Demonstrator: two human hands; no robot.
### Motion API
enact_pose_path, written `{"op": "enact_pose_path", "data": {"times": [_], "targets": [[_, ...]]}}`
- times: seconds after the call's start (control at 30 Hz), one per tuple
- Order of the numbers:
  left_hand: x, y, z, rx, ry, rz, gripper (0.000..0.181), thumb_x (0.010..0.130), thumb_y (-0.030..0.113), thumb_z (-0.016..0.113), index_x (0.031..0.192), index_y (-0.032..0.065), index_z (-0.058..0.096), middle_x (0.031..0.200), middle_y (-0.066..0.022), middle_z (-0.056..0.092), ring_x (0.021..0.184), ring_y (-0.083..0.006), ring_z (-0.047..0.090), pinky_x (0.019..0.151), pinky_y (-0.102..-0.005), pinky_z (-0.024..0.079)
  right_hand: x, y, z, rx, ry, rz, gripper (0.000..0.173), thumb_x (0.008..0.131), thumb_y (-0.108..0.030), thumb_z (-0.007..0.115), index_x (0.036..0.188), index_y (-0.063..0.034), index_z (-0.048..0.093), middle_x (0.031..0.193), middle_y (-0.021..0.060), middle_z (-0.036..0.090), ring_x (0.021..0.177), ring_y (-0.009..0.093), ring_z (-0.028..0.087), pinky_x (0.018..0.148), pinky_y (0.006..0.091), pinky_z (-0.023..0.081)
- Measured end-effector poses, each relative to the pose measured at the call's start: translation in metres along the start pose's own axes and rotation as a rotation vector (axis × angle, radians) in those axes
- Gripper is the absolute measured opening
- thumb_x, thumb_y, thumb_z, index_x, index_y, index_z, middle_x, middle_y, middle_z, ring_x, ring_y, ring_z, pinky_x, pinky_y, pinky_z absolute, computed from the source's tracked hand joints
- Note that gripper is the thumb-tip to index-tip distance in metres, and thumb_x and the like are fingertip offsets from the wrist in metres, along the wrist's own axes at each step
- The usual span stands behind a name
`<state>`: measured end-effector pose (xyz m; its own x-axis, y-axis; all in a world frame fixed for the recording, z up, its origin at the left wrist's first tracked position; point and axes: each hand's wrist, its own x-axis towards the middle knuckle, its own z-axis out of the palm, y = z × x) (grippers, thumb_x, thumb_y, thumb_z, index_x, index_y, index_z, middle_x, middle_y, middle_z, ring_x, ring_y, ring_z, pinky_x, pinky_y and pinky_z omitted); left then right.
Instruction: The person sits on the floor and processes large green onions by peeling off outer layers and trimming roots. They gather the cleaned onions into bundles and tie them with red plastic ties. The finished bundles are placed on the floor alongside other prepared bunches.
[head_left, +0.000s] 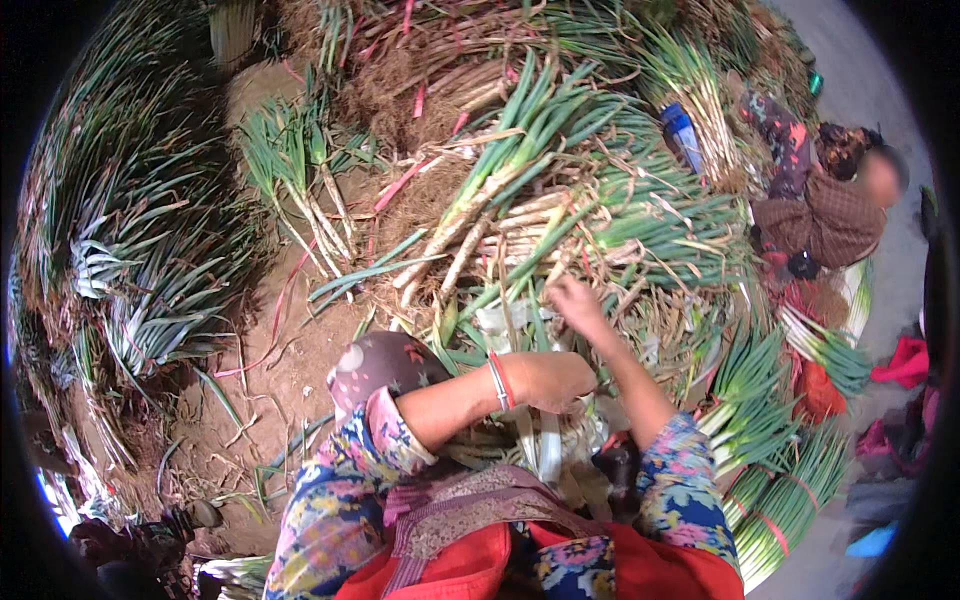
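My left hand (551, 381), with a silver and a red bangle at the wrist, is curled above the loose leaves and pale strips (550, 446) in front of my lap. Its fingertips are turned away, so whether it holds anything is hidden. Farther out, my right hand (577, 304) bends down at the near edge of a pile of unpeeled green onions (532, 214); its fingers meet dry leaves and stalks, but a grip cannot be made out. A long green onion bunch (480, 191) lies slanted across the pile, roots towards me.
Several tied green onion bundles (787, 510) lie at right. A large onion heap (135, 187) rises at left, beside bare soil (259, 322) with a red plastic strap (281, 307). Another person (825, 214) sits at far right, near a blue object (682, 135).
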<state>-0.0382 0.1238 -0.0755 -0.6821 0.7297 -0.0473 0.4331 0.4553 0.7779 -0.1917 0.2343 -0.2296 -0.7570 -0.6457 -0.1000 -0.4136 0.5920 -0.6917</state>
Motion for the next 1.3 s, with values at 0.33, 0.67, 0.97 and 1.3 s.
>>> {"op": "enact_pose_path", "data": {"times": [0.33, 0.67, 0.97, 1.3], "targets": [[-0.044, -0.022, -0.067, -0.078, 0.362, -0.085, 0.03, 0.086, 0.026, 0.054, 0.088, -0.0042, 0.053, 0.069, -0.0239, 0.055, 0.073, -0.042, 0.057, 0.071, -0.0473, 0.044, 0.099, -0.013, 0.235, 0.84, 0.027, 0.378, 0.06, 0.081, -0.044, 0.063, 0.116, 0.0027, 0.049, 0.075, 0.0056, 0.06, 0.057, 0.018, 0.053, 0.052, 0.0339, 0.042], [-0.029, -0.037, -0.066, -0.033, 0.404, -0.313, 0.059, 0.09, 0.054, 0.044, 0.092, -0.002, 0.062, 0.065, -0.0194, 0.06, 0.068, -0.0337, 0.061, 0.066, -0.0428, 0.046, -0.094, -0.117, -0.073, 0.758, 0.024, 0.44, 0.041, 0.094, -0.036, 0.046, 0.117, -0.0022, 0.046, 0.08, 0.0014, 0.052, 0.065, 0.013, 0.052, 0.057, 0.0252, 0.045], [0.042, -0.045, 0.015, -1.54, 0.902, -0.171, 0.034, 0.095, 0.028, 0.039, 0.101, -0.0042, 0.048, 0.085, -0.0168, 0.06, 0.072, -0.0269, 0.062, 0.063, -0.0387, 0.054, -0.296, -0.216, -0.124, 0.277, -0.107, 0.287, 0.061, 0.091, -0.029, 0.05, 0.14, -0.0024, 0.025, 0.078, 0.0107, 0.059, 0.071, 0.019, 0.059, 0.065, 0.0299, 0.045], [0.008, 0.083, -0.065, -1.357, 0.882, 0.46, 0.028, 0.095, 0.026, 0.037, 0.103, -0.0001, 0.044, 0.083, -0.0146, 0.058, 0.069, -0.0231, 0.061, 0.063, -0.0363, 0.054, -0.357, -0.182, -0.104, 0.757, -0.286, 0.298, 0.062, 0.092, -0.027, 0.052, 0.139, 0.0021, 0.024, 0.09, 0.007, 0.055, 0.078, 0.013, 0.051, 0.072, 0.0268, 0.043]]}}
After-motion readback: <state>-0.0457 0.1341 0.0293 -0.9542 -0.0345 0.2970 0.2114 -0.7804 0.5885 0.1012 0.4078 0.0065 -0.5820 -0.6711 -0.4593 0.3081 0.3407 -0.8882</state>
